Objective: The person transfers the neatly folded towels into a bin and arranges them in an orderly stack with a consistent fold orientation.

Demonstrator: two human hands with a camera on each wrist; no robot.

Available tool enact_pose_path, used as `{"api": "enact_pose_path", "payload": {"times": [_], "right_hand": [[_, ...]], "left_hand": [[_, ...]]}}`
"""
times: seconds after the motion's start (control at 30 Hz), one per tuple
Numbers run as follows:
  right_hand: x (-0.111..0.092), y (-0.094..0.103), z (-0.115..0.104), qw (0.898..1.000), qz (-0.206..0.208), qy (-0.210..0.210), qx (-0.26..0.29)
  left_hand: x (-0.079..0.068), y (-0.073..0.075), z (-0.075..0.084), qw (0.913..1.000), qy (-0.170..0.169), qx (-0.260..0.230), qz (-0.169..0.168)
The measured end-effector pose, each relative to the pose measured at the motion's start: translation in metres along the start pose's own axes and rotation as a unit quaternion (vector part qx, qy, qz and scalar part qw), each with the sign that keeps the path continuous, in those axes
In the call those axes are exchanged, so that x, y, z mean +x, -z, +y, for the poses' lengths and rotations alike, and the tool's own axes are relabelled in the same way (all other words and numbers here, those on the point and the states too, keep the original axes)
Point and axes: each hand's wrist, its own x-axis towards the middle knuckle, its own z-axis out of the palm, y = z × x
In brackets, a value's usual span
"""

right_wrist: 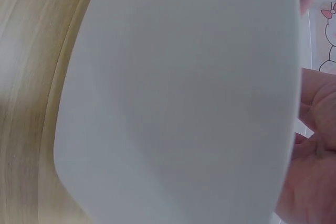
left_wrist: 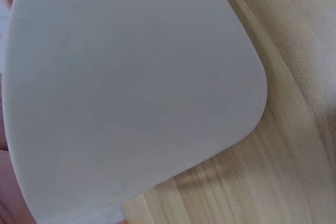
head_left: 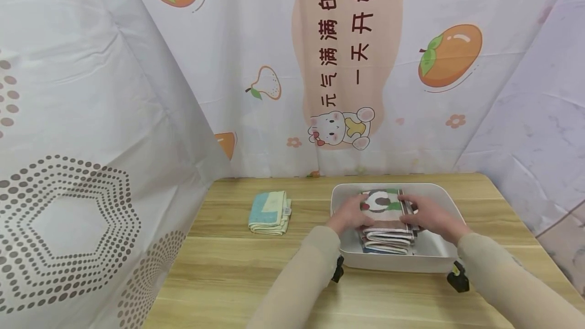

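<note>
A stack of folded towels (head_left: 388,225) sits inside a white plastic bin (head_left: 397,263); the top one has a green, white and brown pattern. My left hand (head_left: 351,213) grips the stack along its left side, thumb near the front. On the opposite side my right hand (head_left: 431,216) holds it with bent fingers over the right edge. The left wrist view is mostly the bin's outer wall (left_wrist: 136,77), with a strip of the left hand (left_wrist: 9,195) at the edge. In the right wrist view, the bin wall (right_wrist: 184,103) covers part of the right hand (right_wrist: 312,182).
A folded blue and pale yellow towel (head_left: 267,209) lies on the wooden table (head_left: 228,268), left of the bin. Printed curtains (head_left: 265,29) hang behind the table and along its left side.
</note>
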Motion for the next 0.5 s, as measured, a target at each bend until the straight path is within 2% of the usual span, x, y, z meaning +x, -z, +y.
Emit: {"api": "enact_pose_path", "payload": {"times": [0.5], "right_hand": [[-0.0002, -0.0050, 0.0038, 0.999, -0.015, -0.027, -0.008]], "left_hand": [[-0.0025, -0.0063, -0.0005, 0.9997, 0.012, 0.002, -0.020]]}}
